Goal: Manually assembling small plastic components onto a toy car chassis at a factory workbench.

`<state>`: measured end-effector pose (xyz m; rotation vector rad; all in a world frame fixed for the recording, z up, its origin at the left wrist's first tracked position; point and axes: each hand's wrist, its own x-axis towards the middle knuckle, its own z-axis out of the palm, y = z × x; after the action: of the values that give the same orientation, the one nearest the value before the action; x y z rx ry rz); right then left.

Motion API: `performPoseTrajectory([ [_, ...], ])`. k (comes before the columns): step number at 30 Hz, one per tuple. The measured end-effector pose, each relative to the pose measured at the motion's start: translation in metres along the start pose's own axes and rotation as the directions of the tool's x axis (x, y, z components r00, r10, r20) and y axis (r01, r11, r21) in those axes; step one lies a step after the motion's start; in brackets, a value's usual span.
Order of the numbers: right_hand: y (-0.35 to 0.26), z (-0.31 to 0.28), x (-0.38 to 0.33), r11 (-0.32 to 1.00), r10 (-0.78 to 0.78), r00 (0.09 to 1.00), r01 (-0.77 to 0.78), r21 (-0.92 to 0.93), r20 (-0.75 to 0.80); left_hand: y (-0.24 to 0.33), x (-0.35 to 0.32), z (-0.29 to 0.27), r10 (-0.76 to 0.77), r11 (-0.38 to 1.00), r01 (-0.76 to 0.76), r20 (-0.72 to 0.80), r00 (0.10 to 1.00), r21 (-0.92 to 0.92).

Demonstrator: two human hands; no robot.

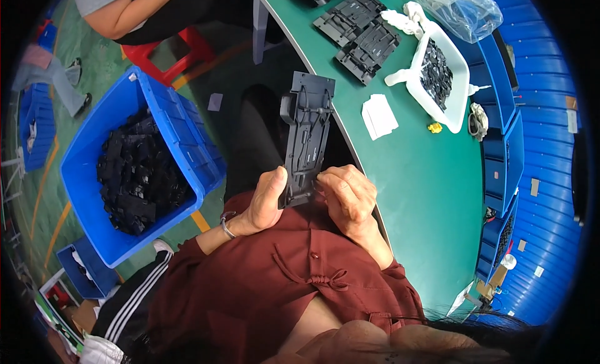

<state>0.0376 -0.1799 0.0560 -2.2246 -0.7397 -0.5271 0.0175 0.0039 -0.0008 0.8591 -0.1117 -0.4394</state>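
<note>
A long black moulded plastic part [307, 139] stands tilted in front of me, its ribbed, recessed face towards me. My left hand [265, 201] grips its lower left edge, the thumb pointing up along the side and the other fingers hidden behind. At the lower right edge my right hand [347, 198] has its fingers bent, thumb and fingertips pressed together against the part; whether something small is pinched there is hidden. The part's far end reaches past the edge of the green table [412, 195].
Left of me, a big blue bin [94, 223] holds many black parts. More black plastic parts [359, 35] lie on the table's far end, beside a white tub [459, 107] of small black pieces, white paper [379, 116] and a yellow object [435, 127]. Someone sits near a red stool [169, 57].
</note>
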Motion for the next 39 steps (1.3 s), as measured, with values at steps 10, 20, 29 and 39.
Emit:
performPoseTrajectory([
  [10, 0.0, 0.002, 0.0, 1.0, -0.026, 0.999, 0.026, -0.001, -0.023, -0.002, -0.001, -0.001, 0.022, 1.0, -0.022, -0.001, 1.0, -0.018],
  [20, -0.003, 0.0, 0.001, 1.0, -0.024, 1.0, 0.024, -0.007, 0.003, -0.001, -0.003, 0.0, 0.04, 0.999, -0.039, -0.007, 0.999, 0.01],
  [29, -0.007, -0.001, 0.004, 0.998, 0.014, 1.0, -0.015, 0.056, 0.012, 0.0, -0.005, 0.008, -0.027, 0.976, 0.006, -0.094, 0.995, -0.218],
  [39, -0.02, -0.009, -0.011, 0.662, 0.544, 0.802, -0.591, 0.46, 0.247, 0.019, -0.014, 0.022, -0.068, 0.873, 0.048, -0.024, 0.997, -0.485],
])
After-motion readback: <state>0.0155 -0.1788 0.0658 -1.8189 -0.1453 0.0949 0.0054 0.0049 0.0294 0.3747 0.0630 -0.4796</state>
